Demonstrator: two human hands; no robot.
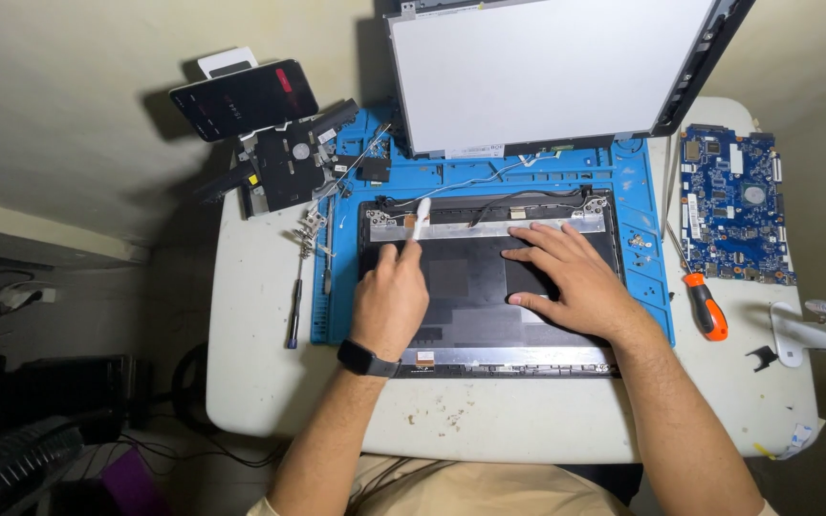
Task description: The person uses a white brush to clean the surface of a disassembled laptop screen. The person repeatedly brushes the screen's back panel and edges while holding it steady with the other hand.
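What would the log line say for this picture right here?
left hand: holds white tool at lid's top edge | right hand: flat on lid | lid: on blue mat

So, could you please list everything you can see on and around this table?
table: one, white, centre
work mat: one, blue, on table
laptop lid shell: one, black, on mat
display panel: one, pale, propped behind mat
circuit board: one, blue, right
screwdriver: one, orange handle, right
phone: one, black, on stand, upper left
white tool: one, in left hand
left hand: wears black wristband
right hand: flat on shell
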